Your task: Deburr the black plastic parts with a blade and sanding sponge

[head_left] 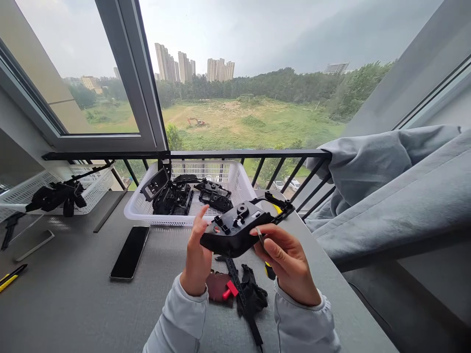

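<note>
My left hand [196,257] holds a black plastic housing [233,230] from below, with its fingertips against the housing's near edge. The housing looks like a controller shell, with a round knob and small fittings on top. My right hand [287,264] pinches the metal shaft of a small yellow-handled screwdriver [270,270] beside the housing's right side. The screwdriver's tip sits close to the housing, but the contact point is hidden by my fingers. Below my hands lie a black plastic part [250,294] and a red piece [230,289].
A white plastic basket [191,215] holds several black parts. A black smartphone [129,252] lies on the grey table [73,299]. A second white basket [93,184] stands at the left. A black railing [250,154] runs behind the table, and grey fabric [386,186] bulges at the right.
</note>
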